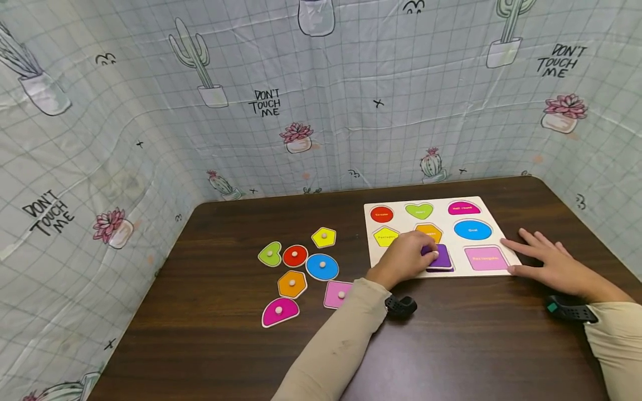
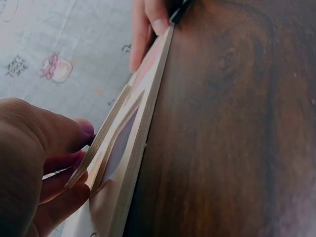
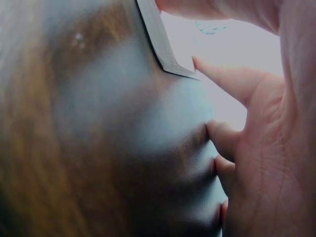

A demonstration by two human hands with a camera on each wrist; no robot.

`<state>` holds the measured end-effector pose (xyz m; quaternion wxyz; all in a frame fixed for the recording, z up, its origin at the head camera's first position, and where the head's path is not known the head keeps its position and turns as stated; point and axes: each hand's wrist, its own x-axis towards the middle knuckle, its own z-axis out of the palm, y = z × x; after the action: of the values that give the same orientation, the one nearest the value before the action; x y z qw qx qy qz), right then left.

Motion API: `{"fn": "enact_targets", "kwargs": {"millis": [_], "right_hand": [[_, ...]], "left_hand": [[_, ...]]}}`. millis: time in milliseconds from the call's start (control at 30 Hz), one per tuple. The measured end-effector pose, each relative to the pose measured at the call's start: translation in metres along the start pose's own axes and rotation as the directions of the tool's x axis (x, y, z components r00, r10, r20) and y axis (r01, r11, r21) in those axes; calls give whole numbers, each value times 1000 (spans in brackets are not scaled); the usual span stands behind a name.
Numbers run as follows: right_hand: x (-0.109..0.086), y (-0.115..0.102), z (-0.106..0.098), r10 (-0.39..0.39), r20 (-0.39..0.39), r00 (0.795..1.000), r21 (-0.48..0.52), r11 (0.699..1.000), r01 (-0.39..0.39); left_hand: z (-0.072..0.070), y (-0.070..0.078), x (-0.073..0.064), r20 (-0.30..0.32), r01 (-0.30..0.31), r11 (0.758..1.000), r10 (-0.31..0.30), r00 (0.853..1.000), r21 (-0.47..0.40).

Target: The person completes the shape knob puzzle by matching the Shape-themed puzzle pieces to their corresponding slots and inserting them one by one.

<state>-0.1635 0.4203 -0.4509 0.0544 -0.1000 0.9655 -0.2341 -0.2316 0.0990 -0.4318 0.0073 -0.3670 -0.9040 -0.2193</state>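
A white wooden shape puzzle board (image 1: 501, 236) lies on the dark table at the right. My left hand (image 1: 420, 253) pinches the purple square piece (image 1: 442, 257) over the board's front middle. In the left wrist view that purple piece (image 2: 101, 136) is tilted, one edge raised off the board (image 2: 148, 108), with my left fingers (image 2: 64, 143) on it. My right hand (image 1: 521, 258) lies flat with straight fingers on the table, touching the board's right front corner. The right wrist view shows this board corner (image 3: 165, 49) beside the right fingers (image 3: 232, 81).
Several loose knobbed pieces lie left of the board: green heart (image 1: 270, 254), red circle (image 1: 295, 255), yellow pentagon (image 1: 324, 237), blue oval (image 1: 322, 267), orange hexagon (image 1: 292, 283), pink rectangle (image 1: 337, 294), magenta half-circle (image 1: 280, 311). Cactus-print cloth walls (image 1: 150, 139) enclose the table's back and sides.
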Motion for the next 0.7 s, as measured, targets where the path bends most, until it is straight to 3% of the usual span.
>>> {"fn": "enact_targets", "kwargs": {"millis": [267, 700], "right_hand": [[0, -1, -1, 0, 10, 1000, -5, 1000, 0], [2, -1, -1, 10, 10, 1000, -8, 1000, -10]], "left_hand": [[4, 3, 2, 4, -22, 997, 22, 1000, 70], [6, 0, 0, -8, -24, 996, 24, 1000, 83]]}}
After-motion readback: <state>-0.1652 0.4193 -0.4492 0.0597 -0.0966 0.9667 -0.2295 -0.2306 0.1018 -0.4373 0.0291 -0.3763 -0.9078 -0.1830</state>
